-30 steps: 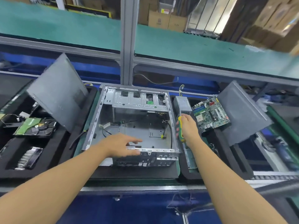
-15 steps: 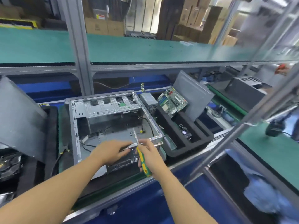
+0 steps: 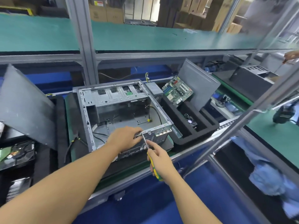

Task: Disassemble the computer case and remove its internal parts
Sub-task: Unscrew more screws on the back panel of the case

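Workbench (image 3: 68, 126): case rim (image 3: 161, 126) under left fingers (image 3: 136, 129)

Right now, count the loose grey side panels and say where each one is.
2. The left panel leans left of the open case; the right panel leans behind the motherboard. Others may be hidden out of view.
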A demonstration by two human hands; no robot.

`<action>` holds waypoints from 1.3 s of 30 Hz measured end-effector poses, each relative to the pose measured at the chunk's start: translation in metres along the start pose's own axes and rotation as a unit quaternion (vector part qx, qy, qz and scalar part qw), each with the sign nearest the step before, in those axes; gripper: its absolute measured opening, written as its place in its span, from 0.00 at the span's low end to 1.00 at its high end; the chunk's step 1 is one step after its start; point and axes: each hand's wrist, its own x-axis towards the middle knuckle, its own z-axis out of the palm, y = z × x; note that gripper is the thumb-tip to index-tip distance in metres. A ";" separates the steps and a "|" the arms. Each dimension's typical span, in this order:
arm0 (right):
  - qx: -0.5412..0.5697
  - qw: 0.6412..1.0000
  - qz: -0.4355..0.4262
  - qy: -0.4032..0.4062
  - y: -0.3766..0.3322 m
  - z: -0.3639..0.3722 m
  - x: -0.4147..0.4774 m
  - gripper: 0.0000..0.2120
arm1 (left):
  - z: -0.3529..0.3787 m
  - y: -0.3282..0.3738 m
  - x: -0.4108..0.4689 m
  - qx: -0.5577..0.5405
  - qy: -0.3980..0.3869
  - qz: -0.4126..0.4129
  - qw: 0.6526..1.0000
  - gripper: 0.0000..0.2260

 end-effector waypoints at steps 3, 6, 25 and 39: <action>0.008 1.000 0.001 0.010 0.012 0.003 -0.004 0.19 | -0.001 0.001 0.000 -0.003 0.001 0.005 1.000 0.13; 0.017 1.000 0.012 0.016 0.016 0.004 -0.004 0.20 | 0.000 0.001 0.001 -0.011 -0.002 0.003 1.000 0.15; -0.060 0.997 -0.002 0.041 0.014 -0.001 -0.003 0.19 | 0.001 -0.001 0.003 -0.024 0.000 -0.009 1.000 0.13; 0.015 0.979 0.166 -0.114 -0.005 -0.018 0.012 0.16 | 0.000 -0.002 0.004 -0.033 -0.015 -0.011 0.999 0.16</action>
